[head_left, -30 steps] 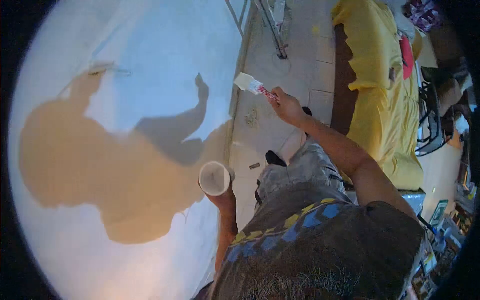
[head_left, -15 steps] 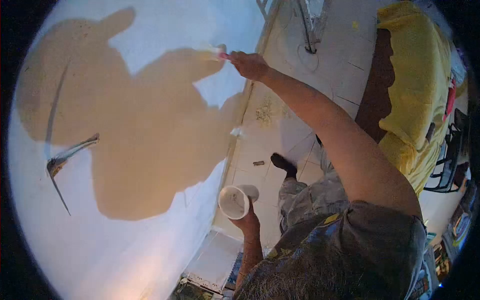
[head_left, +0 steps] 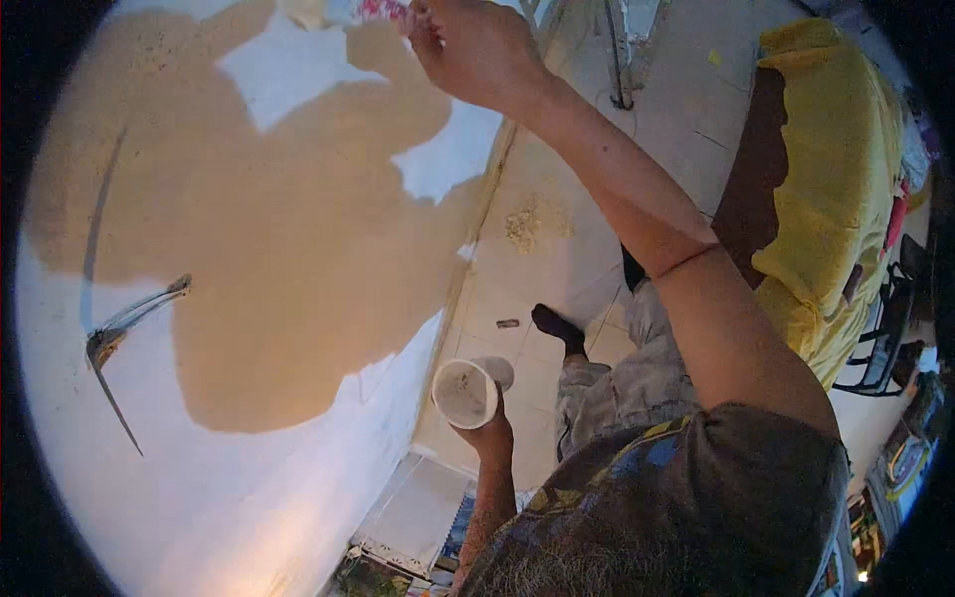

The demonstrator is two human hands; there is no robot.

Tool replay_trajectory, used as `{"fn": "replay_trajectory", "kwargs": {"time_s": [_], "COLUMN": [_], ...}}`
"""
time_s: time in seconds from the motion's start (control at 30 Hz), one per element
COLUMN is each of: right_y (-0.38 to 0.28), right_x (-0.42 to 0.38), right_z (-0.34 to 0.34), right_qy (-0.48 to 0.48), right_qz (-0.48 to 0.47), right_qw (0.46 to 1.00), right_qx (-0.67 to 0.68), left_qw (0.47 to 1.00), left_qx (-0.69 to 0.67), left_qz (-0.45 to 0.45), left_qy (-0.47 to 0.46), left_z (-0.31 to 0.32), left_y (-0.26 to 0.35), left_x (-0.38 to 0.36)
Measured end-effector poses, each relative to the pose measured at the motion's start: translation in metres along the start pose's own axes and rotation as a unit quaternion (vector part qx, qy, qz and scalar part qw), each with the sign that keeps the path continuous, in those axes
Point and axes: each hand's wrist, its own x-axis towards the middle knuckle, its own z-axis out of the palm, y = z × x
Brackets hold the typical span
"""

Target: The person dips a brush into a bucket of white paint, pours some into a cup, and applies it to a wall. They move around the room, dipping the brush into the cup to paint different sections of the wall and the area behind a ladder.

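Observation:
My right hand (head_left: 484,52) is raised at the top of the head view, its fingers closed round the handle of a paintbrush (head_left: 383,12). The handle is patterned red and white, and the pale bristles are at the wall near the upper edge. Lower down, my left hand (head_left: 491,431) grips a white plastic cup (head_left: 503,371). The cup's mouth faces me, and a whitish layer shows inside. The white wall (head_left: 398,438) fills the left side, with a large shadow of my head and arms across it.
A bent metal piece (head_left: 134,316) sticks out from the wall. On the tiled floor (head_left: 587,179) lie pale crumbs (head_left: 522,227) and a small dark object (head_left: 508,323). A yellow cloth (head_left: 836,179) covers furniture at the right, beside a dark chair (head_left: 880,348). My dark-socked foot (head_left: 557,326) shows below.
My right hand has moved up with the paintbrush and now looks larger in view. The left hand still holds the cup in nearly the same place.

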Motion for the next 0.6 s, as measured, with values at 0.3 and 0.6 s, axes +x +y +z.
{"fn": "replay_trajectory", "kwargs": {"time_s": [0.3,0.6], "right_y": [0.183,0.085], "right_x": [-0.107,0.049], "right_z": [0.17,0.02], "right_qy": [-0.263,-0.078], "right_qz": [0.135,0.024], "right_qw": [0.953,0.989], "right_qx": [-0.073,-0.122], "left_qw": [0.999,0.993], "left_qx": [-0.014,-0.105], "left_qz": [0.025,-0.038], "left_qy": [0.034,0.024], "left_z": [0.011,0.028], "left_y": [-0.007,0.008], "left_x": [-0.005,-0.022]}}
